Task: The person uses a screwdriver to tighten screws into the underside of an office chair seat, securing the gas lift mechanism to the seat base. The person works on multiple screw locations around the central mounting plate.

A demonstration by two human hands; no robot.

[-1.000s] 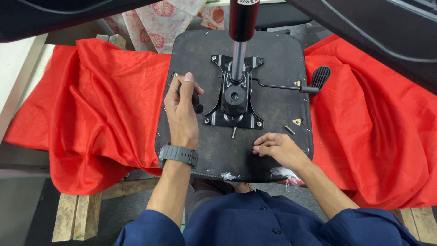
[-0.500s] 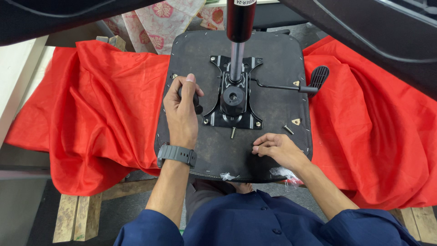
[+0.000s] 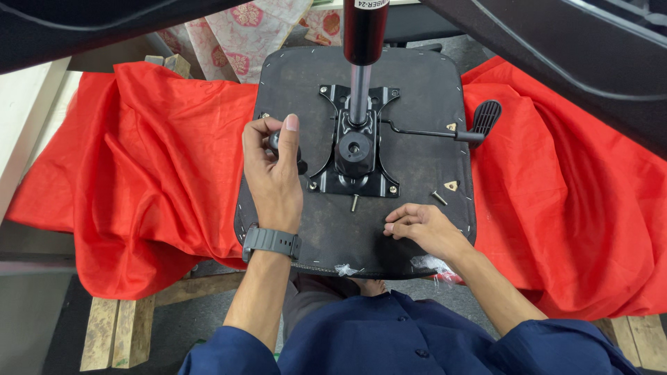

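A black chair seat base [image 3: 410, 83] lies upside down on a red cloth [image 3: 160, 160]. A black metal mechanism plate [image 3: 354, 156] with a gas cylinder [image 3: 360, 62] standing in it is fixed at its middle. My left hand [image 3: 272, 170] is closed around a black knob [image 3: 276, 141] at the plate's left side; a dark watch is on that wrist. My right hand [image 3: 424, 228] rests on the seat's near right part, fingers curled, pinching something too small to make out. Two loose bolts [image 3: 354, 203] [image 3: 439, 198] lie on the seat near the plate.
A lever with a black paddle handle [image 3: 486, 117] sticks out to the right of the plate. Patterned fabric [image 3: 236, 28] lies at the back. Dark chair parts [image 3: 556, 48] overhang the top of the view. Wooden planks [image 3: 114, 333] support the bench at lower left.
My left hand has shifted slightly on the knob, thumb now raised on top. My right hand stays in about the same place on the seat.
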